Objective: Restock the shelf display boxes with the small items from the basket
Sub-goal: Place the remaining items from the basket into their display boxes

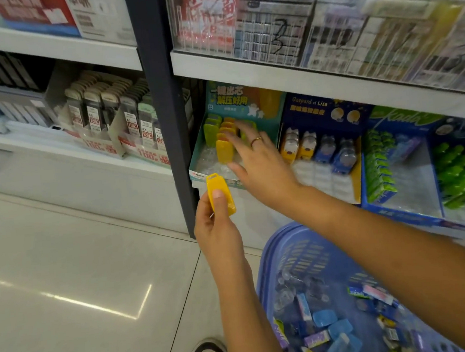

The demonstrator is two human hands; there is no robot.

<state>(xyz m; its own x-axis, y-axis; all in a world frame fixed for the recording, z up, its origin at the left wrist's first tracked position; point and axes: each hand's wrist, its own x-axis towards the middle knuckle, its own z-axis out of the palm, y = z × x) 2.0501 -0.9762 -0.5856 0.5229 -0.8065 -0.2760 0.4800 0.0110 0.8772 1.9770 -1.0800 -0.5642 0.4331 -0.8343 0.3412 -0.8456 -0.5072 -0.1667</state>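
With our left hand (216,225) gripping 1 yellow case (220,195), our open right hand (255,156) should steady the teal display box (196,156) row, then we slot it upright.

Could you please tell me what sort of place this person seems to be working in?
Most likely a stationery shop aisle: white shelves carry printed display boxes such as the teal display box of small yellow and green items, price-labelled packs stand alongside, and a blue basket of stock sits on the floor.

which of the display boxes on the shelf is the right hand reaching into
The teal display box at the far left, holding yellow and green cases. The right hand is spread over it; the blue boxes sit further right.
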